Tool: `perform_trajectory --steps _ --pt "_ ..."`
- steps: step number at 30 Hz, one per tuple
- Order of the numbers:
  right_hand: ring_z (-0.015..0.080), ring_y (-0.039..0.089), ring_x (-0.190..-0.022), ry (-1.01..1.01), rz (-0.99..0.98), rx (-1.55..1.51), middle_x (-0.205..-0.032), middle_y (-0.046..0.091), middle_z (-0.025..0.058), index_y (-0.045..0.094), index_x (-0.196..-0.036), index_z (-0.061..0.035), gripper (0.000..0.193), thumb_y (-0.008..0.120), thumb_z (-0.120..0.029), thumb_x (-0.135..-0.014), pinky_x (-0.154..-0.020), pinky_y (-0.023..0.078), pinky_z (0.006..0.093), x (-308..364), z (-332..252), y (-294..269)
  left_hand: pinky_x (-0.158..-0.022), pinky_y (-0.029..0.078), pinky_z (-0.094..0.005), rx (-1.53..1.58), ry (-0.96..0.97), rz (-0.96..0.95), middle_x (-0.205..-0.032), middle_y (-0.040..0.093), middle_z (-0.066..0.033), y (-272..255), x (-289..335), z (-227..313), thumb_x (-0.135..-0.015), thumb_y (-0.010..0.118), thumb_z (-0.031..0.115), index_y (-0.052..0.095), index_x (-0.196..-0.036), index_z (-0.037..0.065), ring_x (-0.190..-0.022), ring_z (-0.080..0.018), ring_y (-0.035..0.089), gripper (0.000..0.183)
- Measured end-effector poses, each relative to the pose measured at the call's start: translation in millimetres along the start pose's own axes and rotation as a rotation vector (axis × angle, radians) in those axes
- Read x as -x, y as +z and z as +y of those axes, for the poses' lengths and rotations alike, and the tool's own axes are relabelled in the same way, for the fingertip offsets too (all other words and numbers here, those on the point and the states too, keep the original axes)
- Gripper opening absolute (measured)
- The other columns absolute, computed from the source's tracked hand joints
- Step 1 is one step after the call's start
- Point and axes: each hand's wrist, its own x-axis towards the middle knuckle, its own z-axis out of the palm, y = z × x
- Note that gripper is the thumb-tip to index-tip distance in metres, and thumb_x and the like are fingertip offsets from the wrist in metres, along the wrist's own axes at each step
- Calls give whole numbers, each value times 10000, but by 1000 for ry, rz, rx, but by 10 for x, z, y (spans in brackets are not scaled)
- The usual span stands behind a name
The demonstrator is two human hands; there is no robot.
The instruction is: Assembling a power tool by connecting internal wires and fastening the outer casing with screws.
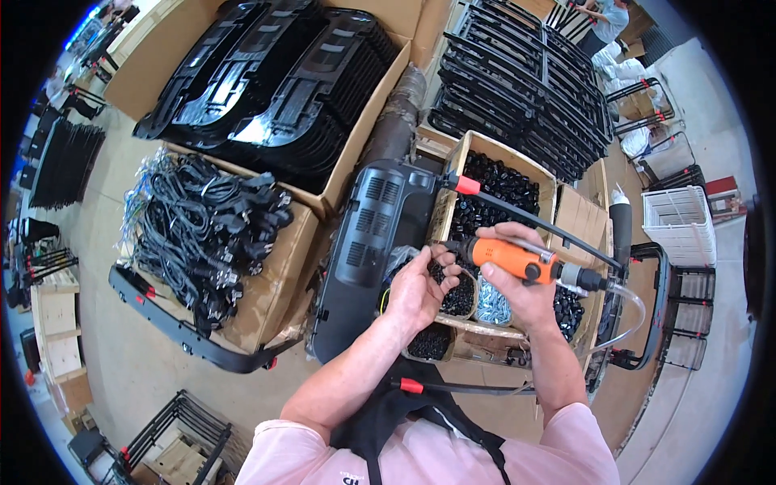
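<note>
My right hand [521,295] is wrapped round an orange pneumatic screwdriver [499,254], held level with its tip pointing left. A clear air hose [640,311] runs from its rear end. My left hand [418,293] is beside the tip, its thumb and fingers curled together; whatever they hold is too small to make out. Below both hands sits an open wooden box [465,153] with black plastic parts [493,186], small dark pieces [458,295] and silvery screws [491,303]. Left of it lies a black vented plastic housing [356,267] in a black frame with red clips [467,185].
A carton [303,259] piled with black power cables [202,226] stands at left. Behind it, a large cardboard box [388,85] holds stacked black panels [299,89]. Black frames [517,89] are stacked at far right, near a white crate [679,218]. Another person [606,20] stands beyond.
</note>
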Motion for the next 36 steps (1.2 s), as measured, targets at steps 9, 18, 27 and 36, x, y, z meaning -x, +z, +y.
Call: perform_trajectory --steps 9,18,27,36 --pt "198 683 -1180 4 108 92 -1271 722 128 609 -1350 -33 533 833 -39 -866 -1084 539 368 -1084 199 -255 -770 595 -324 -213 -172 57 -1049 707 -93 -177 -237 -133 -1154 483 296 599 -1255 32 -858 -182 675 306" --pt "169 681 -1123 47 62 137 -1239 716 98 629 -1323 -27 502 843 -61 -870 -1007 575 336 -1534 497 -191 -680 551 -306 -366 -112 124 -944 696 -82 -318 -493 -95 -1161 445 379 581 -1098 69 -770 -175 660 344" --pt "191 688 -1135 69 -33 294 -1220 726 118 638 -1290 -13 477 836 -69 -860 -1025 570 363 -1648 561 -101 -857 610 -357 -205 -56 32 -1202 706 -169 -345 -650 10 -1160 468 263 611 -1180 7 -1011 -235 718 294" --pt "150 700 -993 26 -48 374 -1090 741 55 716 -1183 -68 385 819 -160 -824 -907 567 325 -1685 638 -66 -671 568 -261 -248 -13 21 -909 713 -33 -302 -769 105 -1089 641 227 696 -1153 34 -760 -125 674 211"
